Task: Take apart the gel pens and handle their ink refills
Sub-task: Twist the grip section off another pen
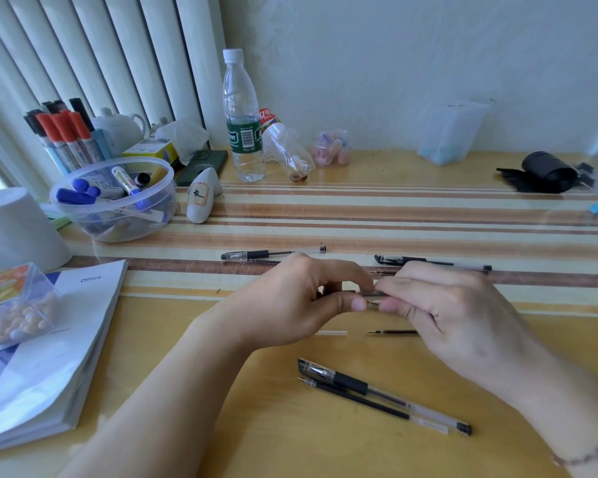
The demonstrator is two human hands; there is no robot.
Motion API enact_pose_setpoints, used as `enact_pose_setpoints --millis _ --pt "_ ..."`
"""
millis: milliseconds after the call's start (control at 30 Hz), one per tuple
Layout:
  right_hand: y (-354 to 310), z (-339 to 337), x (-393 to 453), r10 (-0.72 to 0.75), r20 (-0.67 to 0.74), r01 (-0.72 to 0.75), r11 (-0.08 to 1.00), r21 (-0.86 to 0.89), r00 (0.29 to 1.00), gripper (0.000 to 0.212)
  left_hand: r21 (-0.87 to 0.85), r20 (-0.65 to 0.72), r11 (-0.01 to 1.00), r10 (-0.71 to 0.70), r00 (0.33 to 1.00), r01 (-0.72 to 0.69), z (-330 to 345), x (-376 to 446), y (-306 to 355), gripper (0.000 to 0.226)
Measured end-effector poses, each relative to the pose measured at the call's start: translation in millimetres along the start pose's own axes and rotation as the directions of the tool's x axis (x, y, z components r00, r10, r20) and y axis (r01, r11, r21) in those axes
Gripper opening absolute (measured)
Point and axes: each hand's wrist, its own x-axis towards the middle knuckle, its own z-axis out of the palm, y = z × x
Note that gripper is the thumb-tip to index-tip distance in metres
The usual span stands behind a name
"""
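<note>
Both hands meet over the middle of the desk on one gel pen (372, 294), mostly hidden by fingers. My left hand (301, 301) pinches its left part; my right hand (442, 312) pinches the right part near the metal tip. A loose black refill (392, 332) lies just below the hands. Nearer me lie a capped gel pen (384, 396) and a bare refill (356, 400) side by side. Two more capped pens lie beyond the hands, one at left (273, 253) and one at right (432, 263), each with a refill beside it.
A clear bowl of markers (114, 198) and a white cup (18, 229) stand at left, with a book (49, 357) and a clear box of beads (14, 305) near me. A water bottle (242, 115) stands at the back; a black pouch (546, 172) lies far right.
</note>
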Motion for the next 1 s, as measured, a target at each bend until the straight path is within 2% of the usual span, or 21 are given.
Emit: enact_pose_setpoints --millis 133,233,300,400,533,767,933,1000 --pt "3.1 -2.6 3.1 0.074 -0.089 -0.080 0.995 -0.062 0.993 0.029 0.164 -0.147 0.984 0.090 0.985 -0.066 -3.6 1.1 -3.4 0.018" --pt "8.7 -4.1 1.8 0.153 -0.107 -0.153 0.988 0.010 0.982 0.026 0.256 -0.230 0.966 0.093 0.969 -0.031 -7.3 0.2 -6.6 0.022" --pt "10.7 -3.7 0.9 0.200 -0.084 -0.195 0.979 0.065 0.976 0.032 0.275 -0.249 0.961 0.099 0.964 -0.028 -7.9 -0.4 -8.2 0.023" --pt "9.7 -3.2 2.2 0.238 -0.067 -0.234 0.970 0.060 0.969 0.041 0.266 -0.268 0.963 0.102 0.958 -0.028 -9.3 -1.0 -8.8 0.027" --pt "7.9 -4.3 3.5 0.182 -0.134 -0.177 0.983 0.048 0.974 0.025 0.215 -0.242 0.975 0.107 0.964 -0.055 -7.8 0.4 -8.1 0.037" --pt "9.3 -0.4 2.9 0.159 -0.281 -0.120 0.982 0.148 0.947 0.019 0.117 -0.247 0.993 0.060 0.967 -0.031 -6.8 2.1 -7.8 0.043" --pt "8.1 2.7 3.5 0.240 -0.110 -0.223 0.964 0.143 0.965 0.039 0.094 -0.272 0.995 0.055 0.961 -0.031 -7.2 1.7 -9.7 0.048" --pt "8.9 3.2 2.7 0.226 -0.112 -0.214 0.971 0.108 0.968 0.044 0.092 -0.271 0.995 0.058 0.961 -0.034 -7.4 1.6 -9.2 0.045"
